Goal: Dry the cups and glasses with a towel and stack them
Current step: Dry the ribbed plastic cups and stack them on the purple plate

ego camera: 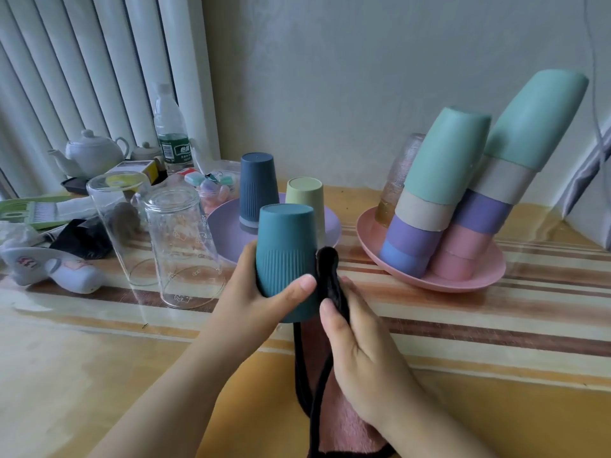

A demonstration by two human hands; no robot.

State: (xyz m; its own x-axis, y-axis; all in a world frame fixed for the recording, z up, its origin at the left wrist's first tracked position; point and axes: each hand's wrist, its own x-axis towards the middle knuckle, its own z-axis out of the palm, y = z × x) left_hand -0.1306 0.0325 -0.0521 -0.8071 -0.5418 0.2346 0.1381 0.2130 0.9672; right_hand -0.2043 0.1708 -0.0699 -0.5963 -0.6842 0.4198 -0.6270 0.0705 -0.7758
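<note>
My left hand (264,299) grips a teal ribbed cup (286,246), held upside down above the table. My right hand (353,332) holds a dark towel (330,276) with a pink inner side against the cup's right wall. Behind, a navy cup (258,186) and a pale green cup (304,196) stand inverted on a lilac plate (221,226). Two leaning stacks of inverted pastel cups (439,193) (515,160) rest on a pink plate (463,282), with an amber glass (396,183) behind them. Two clear glasses (182,242) (112,213) stand inverted at the left.
A white teapot (89,153), a water bottle (170,133), a green grater (36,211), a small white device (56,269) and dark clutter crowd the table's left end. A wall runs behind; a radiator stands at the back left. The striped cloth (463,342) covers the table.
</note>
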